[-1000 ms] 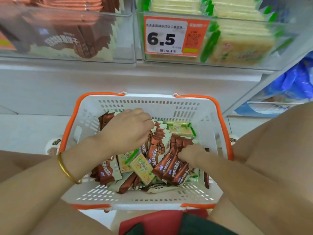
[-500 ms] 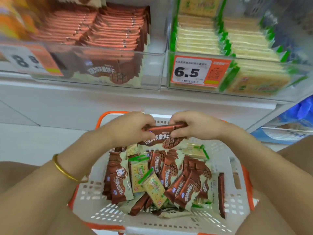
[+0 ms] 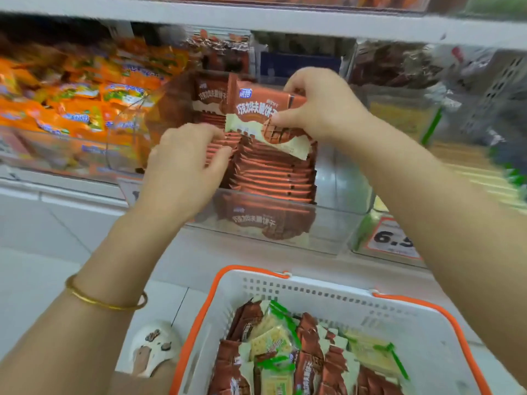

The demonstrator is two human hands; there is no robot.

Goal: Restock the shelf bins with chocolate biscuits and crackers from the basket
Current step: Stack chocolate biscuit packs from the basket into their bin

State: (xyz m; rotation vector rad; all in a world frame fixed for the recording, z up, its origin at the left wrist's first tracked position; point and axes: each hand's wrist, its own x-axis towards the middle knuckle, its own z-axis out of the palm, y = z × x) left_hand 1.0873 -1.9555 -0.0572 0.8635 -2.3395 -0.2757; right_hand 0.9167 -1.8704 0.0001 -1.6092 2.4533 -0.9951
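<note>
Down by the person's knees sits the white basket (image 3: 328, 297) with orange handles. It holds a jumble of brown chocolate biscuit packs (image 3: 310, 363) and pale cracker packs (image 3: 271, 342) with green trim. Above it, a clear shelf bin (image 3: 333, 232) holds shelved packs (image 3: 273, 178) of the same brown biscuit, standing on edge in tight rows. One more lies face out against the front wall.

The left hand (image 3: 182, 169), a gold bangle (image 3: 105, 302) on its wrist, has its fingers bent, and thumb and fingertips pinch the top edges of the left row. The right hand (image 3: 322, 106) grasps one chocolate pack (image 3: 256, 109) by its right side, thumb on the front. It is held tilted over the bin, with its cream lower corner just above the row tops.

Further off are orange snack packs (image 3: 77, 109) in the bin to the left. To the right are a blurred cracker bin (image 3: 470, 172) and a price tag (image 3: 390, 238).
</note>
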